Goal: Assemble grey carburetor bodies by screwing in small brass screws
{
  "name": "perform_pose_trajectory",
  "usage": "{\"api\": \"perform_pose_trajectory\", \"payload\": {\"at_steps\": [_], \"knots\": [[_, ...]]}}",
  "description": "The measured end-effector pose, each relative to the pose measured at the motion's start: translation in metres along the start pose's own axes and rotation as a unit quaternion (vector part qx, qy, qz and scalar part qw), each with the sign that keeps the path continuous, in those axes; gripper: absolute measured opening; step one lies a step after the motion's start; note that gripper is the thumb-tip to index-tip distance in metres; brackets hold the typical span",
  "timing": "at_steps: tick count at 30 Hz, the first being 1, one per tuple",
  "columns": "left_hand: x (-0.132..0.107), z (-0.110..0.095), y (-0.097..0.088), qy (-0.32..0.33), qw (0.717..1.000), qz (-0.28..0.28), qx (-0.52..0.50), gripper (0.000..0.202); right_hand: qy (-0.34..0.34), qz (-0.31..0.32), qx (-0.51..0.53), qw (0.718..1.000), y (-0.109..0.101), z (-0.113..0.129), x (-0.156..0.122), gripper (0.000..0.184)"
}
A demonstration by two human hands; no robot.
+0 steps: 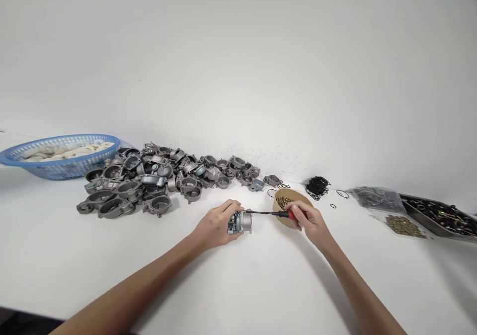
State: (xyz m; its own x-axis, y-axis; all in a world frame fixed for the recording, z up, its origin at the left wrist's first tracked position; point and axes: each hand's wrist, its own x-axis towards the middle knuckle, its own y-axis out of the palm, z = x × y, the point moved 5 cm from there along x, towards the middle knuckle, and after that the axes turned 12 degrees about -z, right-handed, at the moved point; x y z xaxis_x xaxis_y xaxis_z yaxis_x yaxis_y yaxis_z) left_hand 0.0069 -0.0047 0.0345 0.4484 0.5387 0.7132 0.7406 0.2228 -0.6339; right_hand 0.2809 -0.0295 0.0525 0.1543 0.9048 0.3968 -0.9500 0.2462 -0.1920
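Above surface (242, 285), gripping carburetor (240, 222) in left hand (216, 226), screwdriver (280, 214) in right hand (312, 220); apparently screwdriving, calling next for steady alignment.

So the metal part (240, 222) is pretty much mid-view, a touch toward 6 o'clock. It's on its side: lighter silvery cup end facing 3 o'clock, darker bluish-grey body with small brassy bits at 9. The screwdriver (279, 214) lies almost level off its 3 o'clock side, black-and-red handle at 3, thin dark shaft pointing to 9. Tip's at the part's upper edge; can't tell if it's seated.
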Motion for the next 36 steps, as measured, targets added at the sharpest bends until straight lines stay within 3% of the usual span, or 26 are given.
{"api": "perform_pose_trajectory", "payload": {"at_steps": [2, 6, 11, 15, 19, 22, 27, 36], "knots": [[0.0, 0.0, -0.001, 0.0, 1.0, -0.01, 0.008, 0.051, -0.014, 0.003, 0.012, 1.0, 0.001, 0.002, -0.001, 0.038], [0.001, 0.0, -0.003, 0.015, 0.999, -0.025, 0.021, 0.049, 0.026, -0.007, -0.023, 0.999, 0.0, -0.002, -0.001, 0.039], [0.001, 0.003, -0.005, 0.017, 0.999, -0.037, 0.029, 0.049, -0.012, -0.006, -0.023, 1.0, 0.0, 0.003, -0.001, 0.04], [0.002, 0.002, -0.006, 0.033, 0.998, -0.042, 0.026, 0.049, 0.017, -0.002, -0.029, 0.999, 0.001, 0.001, -0.001, 0.037], [0.002, 0.001, -0.006, 0.047, 0.997, -0.05, 0.022, 0.048, -0.006, 0.005, -0.027, 1.0, 0.0, 0.004, -0.002, 0.038], [0.002, 0.001, -0.006, 0.05, 0.997, -0.053, 0.024, 0.05, 0.019, 0.006, -0.017, 1.0, 0.0, 0.003, -0.003, 0.037], [0.001, 0.001, -0.006, 0.064, 0.995, -0.06, 0.04, 0.048, -0.035, 0.005, -0.005, 0.999, 0.0, 0.011, -0.004, 0.035], [0.0, 0.004, -0.006, 0.063, 0.996, -0.049, 0.048, 0.047, -0.038, -0.017, -0.001, 0.999, 0.003, 0.015, -0.005, 0.033]]}}
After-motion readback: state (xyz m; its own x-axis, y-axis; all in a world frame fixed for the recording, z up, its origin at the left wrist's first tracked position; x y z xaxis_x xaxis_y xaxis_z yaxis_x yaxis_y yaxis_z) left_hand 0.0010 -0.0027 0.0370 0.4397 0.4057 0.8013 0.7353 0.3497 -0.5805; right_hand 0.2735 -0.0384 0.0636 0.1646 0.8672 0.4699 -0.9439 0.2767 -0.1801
